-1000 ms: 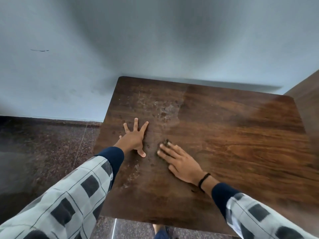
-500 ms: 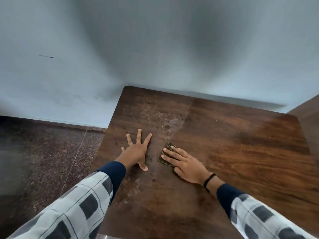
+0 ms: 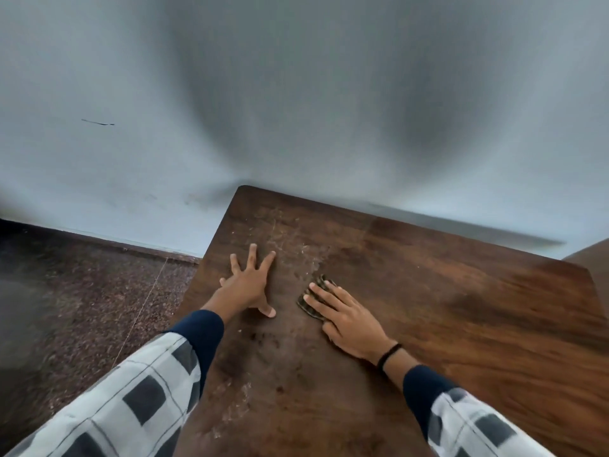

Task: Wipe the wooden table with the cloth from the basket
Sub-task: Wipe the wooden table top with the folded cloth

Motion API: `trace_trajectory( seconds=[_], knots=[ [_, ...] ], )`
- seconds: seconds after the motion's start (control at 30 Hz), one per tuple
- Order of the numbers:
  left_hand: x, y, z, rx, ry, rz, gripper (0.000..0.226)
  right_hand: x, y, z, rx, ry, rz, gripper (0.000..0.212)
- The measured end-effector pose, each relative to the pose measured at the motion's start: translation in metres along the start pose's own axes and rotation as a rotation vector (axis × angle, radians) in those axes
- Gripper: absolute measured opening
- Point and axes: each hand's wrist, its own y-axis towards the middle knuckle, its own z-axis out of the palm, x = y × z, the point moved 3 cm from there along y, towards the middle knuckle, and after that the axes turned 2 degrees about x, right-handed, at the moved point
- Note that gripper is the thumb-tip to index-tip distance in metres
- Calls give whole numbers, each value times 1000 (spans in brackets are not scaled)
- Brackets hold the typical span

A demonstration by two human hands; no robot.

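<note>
A dark wooden table point(image 3: 445, 308) fills the lower right of the head view, with pale dusty smears on its left part. My right hand point(image 3: 347, 319) lies flat with straight fingers on a small dark folded cloth point(image 3: 314, 300), pressing it to the tabletop; only the cloth's far edge shows past the fingertips. My left hand point(image 3: 250, 283) rests on the wood near the table's left edge, fingers spread wide, a short way left of the cloth. No basket is in view.
A pale blue-grey wall point(image 3: 296, 110) stands right behind the table's far edge. Dark speckled stone floor point(image 3: 82, 308) lies to the left of the table. A brown wooden surface point(image 3: 593, 258) shows at the right edge.
My right hand has slid the cloth away from me toward the dusty patch, and more of the cloth shows beyond the fingers. The left hand stays planted. The camera has tilted upward.
</note>
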Motion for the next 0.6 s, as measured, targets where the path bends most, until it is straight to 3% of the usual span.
trace_trajectory(
  seconds=[0.07, 0.13, 0.23, 0.3, 0.37, 0.5, 0.53, 0.6],
  knots=[
    [1, 11, -7, 28, -14, -25, 142, -34, 23, -17, 89, -49, -167, 61],
    [1, 16, -8, 47, -7, -38, 145, -70, 53, -35, 88, -66, -124, 61],
    [0, 18, -7, 48, -3, -42, 145, -109, 71, -52, -137, 101, 350, 56],
    [1, 17, -4, 49, 5, -49, 145, -95, 67, -43, -270, 151, 593, 56],
    [0, 20, -4, 55, 7, -63, 145, -61, 62, -28, -256, 111, 512, 59],
    [-6, 25, -7, 77, 45, -105, 147, -67, 67, -35, -109, -24, 12, 56],
    [-8, 27, -8, 76, 60, -117, 147, -83, 75, -43, -88, -48, -12, 56],
    [-11, 28, -8, 66, 89, -128, 147, -116, 88, -57, -94, -7, 162, 57]
  ],
)
